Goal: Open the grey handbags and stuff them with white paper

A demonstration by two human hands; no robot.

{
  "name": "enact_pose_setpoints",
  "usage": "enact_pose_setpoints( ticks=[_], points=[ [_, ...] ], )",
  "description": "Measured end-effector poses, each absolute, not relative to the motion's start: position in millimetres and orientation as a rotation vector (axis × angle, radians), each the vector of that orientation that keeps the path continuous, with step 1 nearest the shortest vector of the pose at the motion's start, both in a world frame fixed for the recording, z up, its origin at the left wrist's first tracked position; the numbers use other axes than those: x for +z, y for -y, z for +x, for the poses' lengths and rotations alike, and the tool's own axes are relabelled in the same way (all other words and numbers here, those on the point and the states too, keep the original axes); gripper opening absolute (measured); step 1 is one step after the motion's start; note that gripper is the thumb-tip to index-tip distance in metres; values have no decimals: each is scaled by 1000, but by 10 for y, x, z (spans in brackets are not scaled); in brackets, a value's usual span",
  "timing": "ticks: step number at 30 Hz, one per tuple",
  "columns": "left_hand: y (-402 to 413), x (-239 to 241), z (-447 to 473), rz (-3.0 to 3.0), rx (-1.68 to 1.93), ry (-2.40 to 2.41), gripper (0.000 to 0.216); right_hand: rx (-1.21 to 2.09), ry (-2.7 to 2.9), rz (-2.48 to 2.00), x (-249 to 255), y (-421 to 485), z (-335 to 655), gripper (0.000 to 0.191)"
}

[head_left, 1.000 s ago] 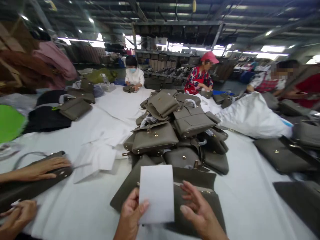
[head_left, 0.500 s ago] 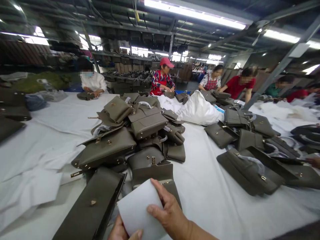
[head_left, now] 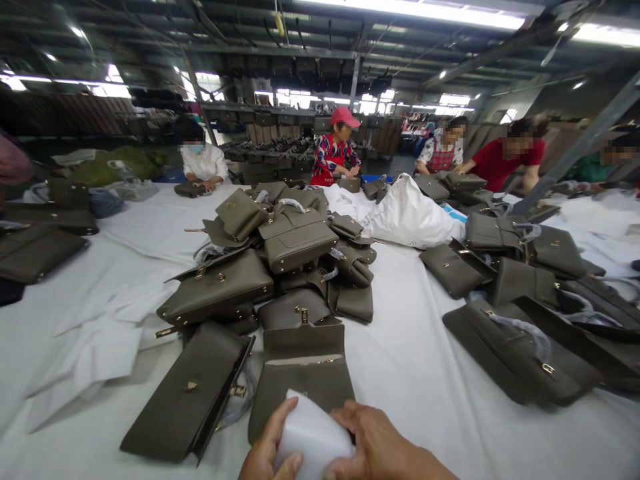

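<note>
At the bottom edge, my left hand (head_left: pixel 267 453) and my right hand (head_left: pixel 377 447) both hold a white sheet of paper (head_left: pixel 310 437), bent into a curve between them. Directly beyond it an open olive-grey handbag (head_left: pixel 300 380) lies flat on the white-covered table (head_left: pixel 420 373), its flap raised toward the far side. Another flat handbag (head_left: pixel 187 393) with a gold clasp rests to its left.
A heap of olive handbags (head_left: pixel 280 260) rises in the table's middle, more handbags (head_left: pixel 515 313) spread at right. Loose white paper sheets (head_left: pixel 95 347) lie at left. A white sack (head_left: pixel 410 217) sits beyond. Several people work along the far side.
The view swung right then steadied, dropping the neighbour's hands at left out of sight. The white sheet went from flat and upright to curled low between both my hands.
</note>
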State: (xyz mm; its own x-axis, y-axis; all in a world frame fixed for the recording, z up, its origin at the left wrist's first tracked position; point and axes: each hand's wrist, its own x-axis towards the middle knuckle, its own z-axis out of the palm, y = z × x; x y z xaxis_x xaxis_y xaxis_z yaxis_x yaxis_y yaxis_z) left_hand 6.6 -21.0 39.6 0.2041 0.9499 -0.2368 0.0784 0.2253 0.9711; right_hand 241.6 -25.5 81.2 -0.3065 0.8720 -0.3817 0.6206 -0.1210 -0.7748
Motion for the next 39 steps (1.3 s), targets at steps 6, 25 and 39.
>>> enact_pose_setpoints(
  ticks=[6, 25, 39],
  points=[
    [232, 357, 200, 951, 804, -971, 67, 1142, 2209, -1380, 802, 256, 2369, 102],
    [-626, -50, 362, 2466, 213, -1473, 37, 510, 1782, -1890, 358, -279, 3043, 42],
    [-45, -164, 375, 2379, 155, -1579, 25, 516, 2483, -1691, 386, -697, 2420, 47]
  ],
)
